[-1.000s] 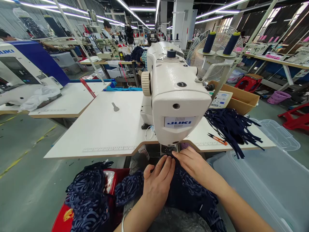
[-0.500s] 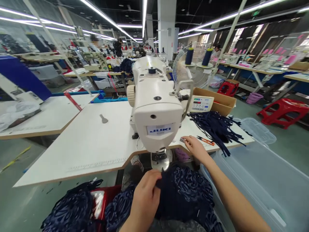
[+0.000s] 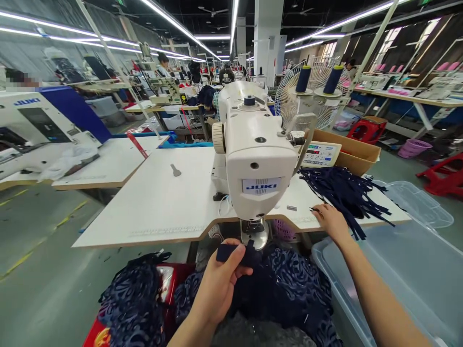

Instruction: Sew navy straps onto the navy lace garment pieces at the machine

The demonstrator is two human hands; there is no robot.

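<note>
A navy-blue cloth piece (image 3: 298, 279) lies bunched across the lap, below the sewing head; part is plain and very dark, part carries swirling lighter-blue curves, and a small white sliver shows low on it. The left hand (image 3: 221, 282) has a plain flap of it pinched between thumb and fingers. The right hand (image 3: 333, 221), well apart from the left, bends its fingers over a dark pointed tool (image 3: 313, 208) at the white table (image 3: 144, 202); whether it grips the tool I cannot tell. Just beyond the cloth stands a white JUKI sewing machine (image 3: 258, 159), with loose navy fabric strips (image 3: 343, 190) to its right and a round wire-caged fan (image 3: 289, 103) behind them.
</note>
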